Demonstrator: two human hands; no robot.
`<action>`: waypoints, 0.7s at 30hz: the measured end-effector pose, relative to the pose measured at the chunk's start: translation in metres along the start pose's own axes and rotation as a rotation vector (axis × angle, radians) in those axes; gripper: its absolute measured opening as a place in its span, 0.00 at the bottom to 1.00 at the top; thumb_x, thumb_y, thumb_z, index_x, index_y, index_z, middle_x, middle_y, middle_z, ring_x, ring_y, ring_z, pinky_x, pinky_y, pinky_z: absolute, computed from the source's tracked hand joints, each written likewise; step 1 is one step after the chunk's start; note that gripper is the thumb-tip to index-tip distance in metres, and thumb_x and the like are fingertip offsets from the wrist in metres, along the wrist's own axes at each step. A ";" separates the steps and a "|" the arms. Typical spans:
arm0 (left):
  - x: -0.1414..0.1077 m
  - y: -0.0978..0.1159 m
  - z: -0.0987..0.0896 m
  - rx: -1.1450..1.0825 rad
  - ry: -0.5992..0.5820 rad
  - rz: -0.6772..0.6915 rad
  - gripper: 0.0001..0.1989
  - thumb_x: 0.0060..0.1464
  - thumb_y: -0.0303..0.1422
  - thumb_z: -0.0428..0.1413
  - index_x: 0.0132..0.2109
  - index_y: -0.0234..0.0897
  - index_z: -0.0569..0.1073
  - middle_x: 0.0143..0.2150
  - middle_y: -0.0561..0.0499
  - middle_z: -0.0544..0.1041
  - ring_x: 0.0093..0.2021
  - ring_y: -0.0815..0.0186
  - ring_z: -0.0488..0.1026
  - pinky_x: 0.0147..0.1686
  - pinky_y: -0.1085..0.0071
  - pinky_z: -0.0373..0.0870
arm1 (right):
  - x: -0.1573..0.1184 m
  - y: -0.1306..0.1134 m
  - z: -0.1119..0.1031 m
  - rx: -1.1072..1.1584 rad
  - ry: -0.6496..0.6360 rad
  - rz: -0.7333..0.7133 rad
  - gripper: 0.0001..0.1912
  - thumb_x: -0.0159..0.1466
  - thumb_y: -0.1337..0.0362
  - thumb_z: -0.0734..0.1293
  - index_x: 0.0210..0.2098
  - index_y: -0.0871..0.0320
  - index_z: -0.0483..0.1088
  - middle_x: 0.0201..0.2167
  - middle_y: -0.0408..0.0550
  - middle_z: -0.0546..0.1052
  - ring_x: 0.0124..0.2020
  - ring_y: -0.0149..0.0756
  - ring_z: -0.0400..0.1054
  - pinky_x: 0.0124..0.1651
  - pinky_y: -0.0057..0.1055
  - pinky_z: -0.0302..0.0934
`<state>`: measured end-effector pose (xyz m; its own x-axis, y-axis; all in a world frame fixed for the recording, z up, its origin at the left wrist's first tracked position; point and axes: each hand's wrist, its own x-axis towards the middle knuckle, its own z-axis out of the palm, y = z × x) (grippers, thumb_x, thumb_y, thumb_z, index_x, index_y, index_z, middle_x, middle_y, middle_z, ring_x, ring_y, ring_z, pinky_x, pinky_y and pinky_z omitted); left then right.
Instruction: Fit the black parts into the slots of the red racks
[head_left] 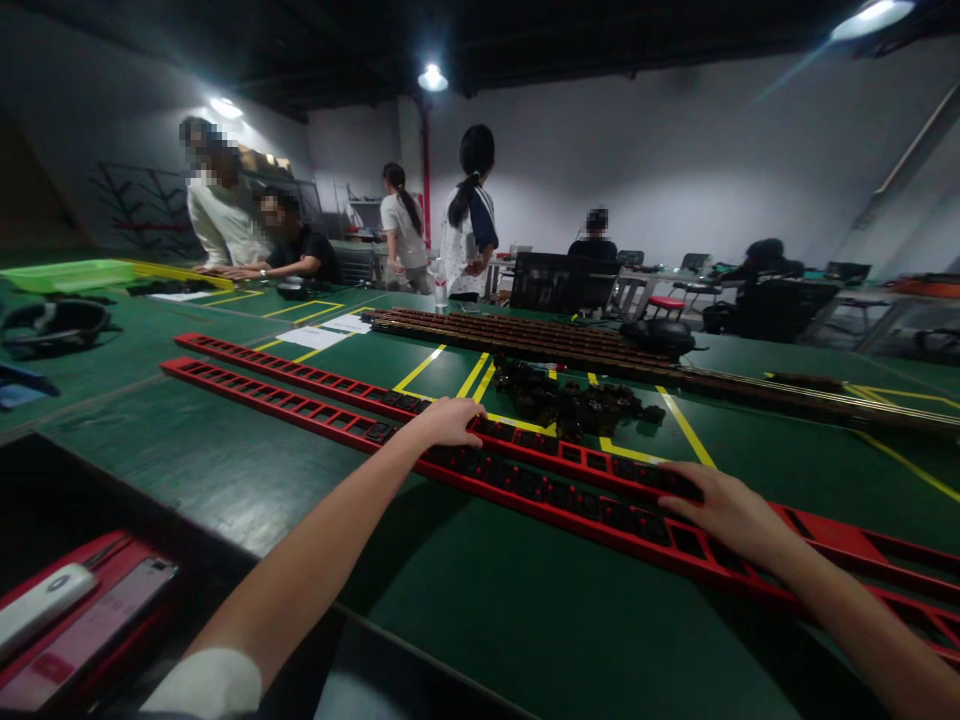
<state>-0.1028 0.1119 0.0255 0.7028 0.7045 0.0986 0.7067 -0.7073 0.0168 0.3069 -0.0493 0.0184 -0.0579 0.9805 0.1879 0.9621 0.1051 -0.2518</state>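
Red rails (551,512) run out of view

From ten o'clock, our slotted pair slants lengthwise toward four o'clock, right ends cut off. Near centre, our left hand (448,422) lies half curled over the far rail — fingertips hidden, grip untellable. At four o'clock, our right hand (724,508), partly open, meets that rail's black pieces (634,468) — whether grasping, we can't tell.

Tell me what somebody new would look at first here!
Probably the two long red frames stretched across the green table, under the person's left hand and right hand. Just beyond sits a dark heap of small parts, and a bright green tray stands out at far left.
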 end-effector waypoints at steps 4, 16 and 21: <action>0.000 0.003 0.002 -0.007 0.015 -0.028 0.26 0.52 0.48 0.59 0.54 0.40 0.72 0.53 0.45 0.76 0.52 0.53 0.73 0.48 0.63 0.69 | 0.001 -0.003 0.000 0.011 -0.007 0.023 0.30 0.57 0.47 0.65 0.54 0.58 0.72 0.52 0.57 0.77 0.52 0.53 0.72 0.56 0.46 0.66; 0.000 0.004 -0.002 -0.010 0.050 0.012 0.21 0.55 0.47 0.57 0.52 0.42 0.74 0.50 0.48 0.78 0.50 0.55 0.75 0.46 0.64 0.69 | 0.004 -0.008 0.000 0.033 -0.006 -0.008 0.29 0.58 0.50 0.65 0.55 0.58 0.70 0.54 0.56 0.76 0.54 0.50 0.71 0.58 0.44 0.64; -0.005 0.000 -0.009 -0.011 0.014 -0.016 0.21 0.54 0.46 0.57 0.51 0.42 0.74 0.51 0.47 0.78 0.50 0.55 0.75 0.47 0.63 0.68 | 0.005 -0.021 0.000 0.017 0.005 -0.039 0.29 0.59 0.50 0.66 0.55 0.59 0.70 0.53 0.57 0.76 0.53 0.50 0.70 0.58 0.44 0.64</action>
<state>-0.1069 0.1077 0.0338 0.6904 0.7146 0.1125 0.7165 -0.6969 0.0296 0.2865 -0.0461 0.0242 -0.0938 0.9748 0.2024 0.9545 0.1458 -0.2600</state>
